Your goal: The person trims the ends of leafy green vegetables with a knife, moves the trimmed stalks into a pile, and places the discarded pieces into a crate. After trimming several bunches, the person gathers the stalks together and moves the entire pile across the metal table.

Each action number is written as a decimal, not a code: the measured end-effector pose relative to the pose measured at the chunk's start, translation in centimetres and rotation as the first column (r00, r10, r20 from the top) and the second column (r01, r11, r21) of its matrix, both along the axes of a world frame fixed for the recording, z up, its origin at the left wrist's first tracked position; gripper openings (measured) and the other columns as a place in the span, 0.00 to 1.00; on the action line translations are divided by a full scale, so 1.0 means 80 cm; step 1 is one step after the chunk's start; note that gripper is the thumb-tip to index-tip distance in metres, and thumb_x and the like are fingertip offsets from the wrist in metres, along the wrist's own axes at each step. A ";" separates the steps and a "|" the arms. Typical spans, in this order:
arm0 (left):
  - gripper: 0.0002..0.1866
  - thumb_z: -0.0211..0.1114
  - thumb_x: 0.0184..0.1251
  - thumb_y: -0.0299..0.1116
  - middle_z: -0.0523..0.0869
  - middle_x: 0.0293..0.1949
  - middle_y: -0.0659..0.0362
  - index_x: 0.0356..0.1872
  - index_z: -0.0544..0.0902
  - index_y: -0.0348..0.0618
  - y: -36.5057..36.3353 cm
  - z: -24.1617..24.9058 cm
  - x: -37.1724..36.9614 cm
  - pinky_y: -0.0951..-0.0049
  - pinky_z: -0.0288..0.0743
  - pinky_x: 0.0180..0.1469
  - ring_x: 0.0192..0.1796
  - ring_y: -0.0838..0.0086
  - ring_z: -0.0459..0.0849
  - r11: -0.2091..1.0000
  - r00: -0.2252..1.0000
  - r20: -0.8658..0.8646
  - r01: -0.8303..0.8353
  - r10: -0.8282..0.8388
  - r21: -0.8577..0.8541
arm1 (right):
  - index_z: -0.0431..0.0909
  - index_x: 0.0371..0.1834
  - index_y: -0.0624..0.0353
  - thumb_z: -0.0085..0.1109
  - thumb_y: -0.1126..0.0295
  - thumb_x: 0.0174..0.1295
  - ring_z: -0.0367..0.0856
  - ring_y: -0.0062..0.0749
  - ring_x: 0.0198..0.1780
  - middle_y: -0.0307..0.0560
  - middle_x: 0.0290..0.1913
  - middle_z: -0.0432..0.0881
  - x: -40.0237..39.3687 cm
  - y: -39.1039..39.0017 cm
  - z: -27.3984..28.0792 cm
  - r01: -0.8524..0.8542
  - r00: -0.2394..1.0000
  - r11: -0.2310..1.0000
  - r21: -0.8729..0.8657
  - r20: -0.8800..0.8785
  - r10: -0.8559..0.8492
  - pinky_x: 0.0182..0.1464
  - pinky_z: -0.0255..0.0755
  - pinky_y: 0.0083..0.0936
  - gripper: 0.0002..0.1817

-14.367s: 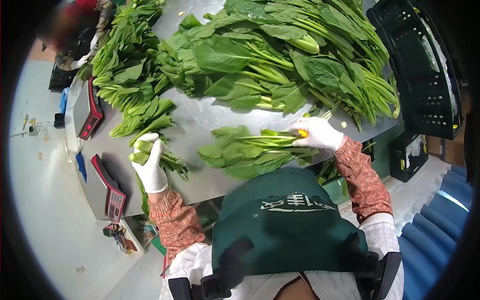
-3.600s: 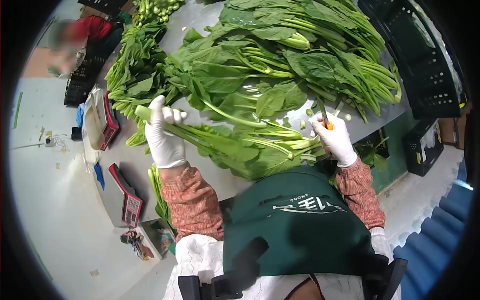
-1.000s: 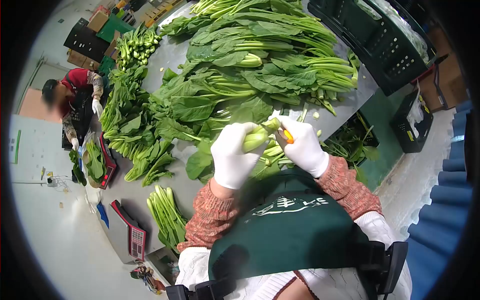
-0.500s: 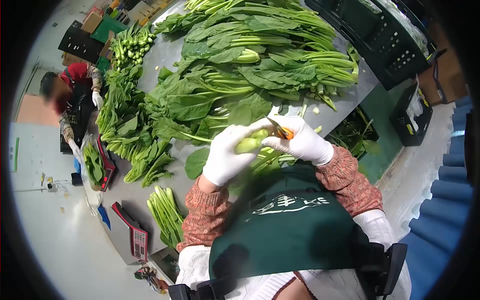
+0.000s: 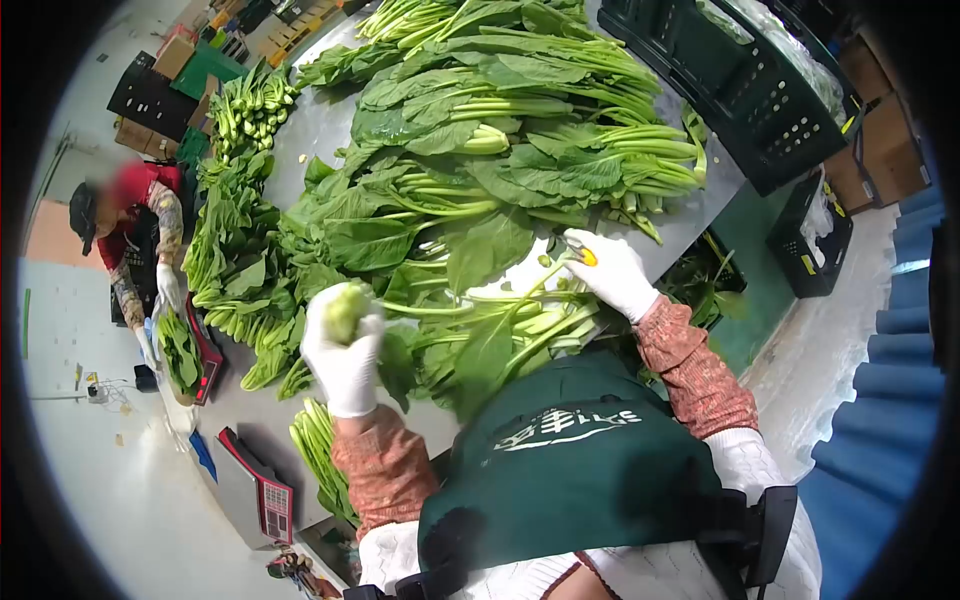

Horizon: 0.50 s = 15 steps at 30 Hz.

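My left hand [image 5: 345,360], in a white glove, is closed around the pale stem end of a leafy green vegetable [image 5: 346,308]. It is held above the left part of the table, slightly blurred. In my white-gloved right hand [image 5: 615,275] is a small orange-handled knife [image 5: 588,257], mostly hidden by the fingers. Below that hand, loose green stalks [image 5: 550,322] lie close to my apron. A large pile of leafy greens [image 5: 430,190] spreads beyond both hands.
A row of greens [image 5: 235,240] runs along the table's left side, beside red-edged scales [image 5: 262,490]. A co-worker [image 5: 140,230] in white gloves handles greens at the left. Dark crates [image 5: 740,90] stand at the right. A green bunch [image 5: 325,460] lies near my left sleeve.
My hands have moved apart. The left has swung leftward with the vegetable, away from the knife; the right has shifted slightly right. A small green cut piece shows near the knife.
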<state>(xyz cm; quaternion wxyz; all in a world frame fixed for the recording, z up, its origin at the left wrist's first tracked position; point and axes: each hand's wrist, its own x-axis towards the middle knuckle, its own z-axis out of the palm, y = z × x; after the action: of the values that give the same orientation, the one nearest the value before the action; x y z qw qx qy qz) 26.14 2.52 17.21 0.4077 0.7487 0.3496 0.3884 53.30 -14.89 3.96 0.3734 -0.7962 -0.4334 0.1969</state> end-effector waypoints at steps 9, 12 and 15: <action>0.11 0.61 0.67 0.18 0.77 0.28 0.60 0.44 0.71 0.44 0.016 0.011 -0.034 0.73 0.75 0.39 0.29 0.74 0.77 0.967 0.932 0.284 -0.176 0.224 -0.184 | 0.80 0.49 0.54 0.66 0.64 0.58 0.84 0.47 0.42 0.48 0.42 0.84 0.048 0.121 0.035 0.051 0.953 0.967 0.249 0.276 -0.121 0.44 0.78 0.34 0.16; 0.09 0.62 0.66 0.17 0.74 0.26 0.64 0.40 0.73 0.43 0.017 0.001 -0.033 0.80 0.67 0.31 0.24 0.80 0.71 0.958 0.935 0.231 -0.235 0.270 -0.167 | 0.77 0.54 0.52 0.67 0.60 0.57 0.84 0.48 0.44 0.49 0.46 0.81 0.070 0.195 0.034 0.055 0.923 0.995 0.084 0.376 -0.083 0.46 0.77 0.37 0.22; 0.07 0.64 0.65 0.18 0.75 0.24 0.65 0.37 0.75 0.41 0.012 0.002 -0.035 0.81 0.65 0.29 0.23 0.82 0.71 0.949 0.936 0.189 -0.271 0.299 -0.161 | 0.75 0.46 0.56 0.65 0.59 0.53 0.84 0.51 0.43 0.55 0.45 0.79 0.075 0.239 0.031 0.028 0.896 0.991 -0.133 0.443 0.034 0.45 0.78 0.43 0.19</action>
<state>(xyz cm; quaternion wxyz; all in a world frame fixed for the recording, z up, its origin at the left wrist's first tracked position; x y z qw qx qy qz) 23.31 3.49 17.38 0.4305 0.6160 0.4343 0.4965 59.33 4.26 6.43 0.2089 -0.8431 -0.4939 0.0395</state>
